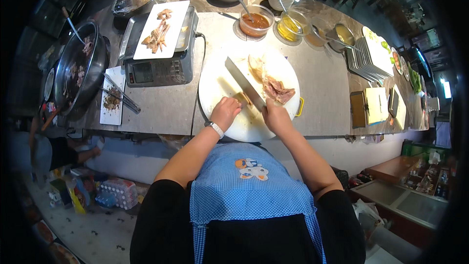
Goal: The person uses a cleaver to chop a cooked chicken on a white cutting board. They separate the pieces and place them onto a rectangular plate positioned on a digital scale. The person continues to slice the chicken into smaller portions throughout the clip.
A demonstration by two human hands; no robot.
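On the round white cutting board [216, 81], my right hand [275, 115] grips a cleaver [244, 83] near its handle end. The long blade slants away to the upper left. My left hand [225, 111], with a watch at the wrist, has curled fingers on a small piece of cooked meat [242, 99] just left of the blade. Beyond the blade's right side lie a pale piece of cooked meat [257, 67] and a darker reddish chunk [278, 90]. The fingertips of my left hand partly hide the small piece.
A white plate of meat [176, 18] rests on a digital scale [159, 71]. Tongs [121, 95] lie across a narrow dish [112, 117]. At left stands a large metal bowl [93, 59]; sauce [255, 22] and oil [287, 31] tubs stand behind the board. Stacked plates [366, 59] are right.
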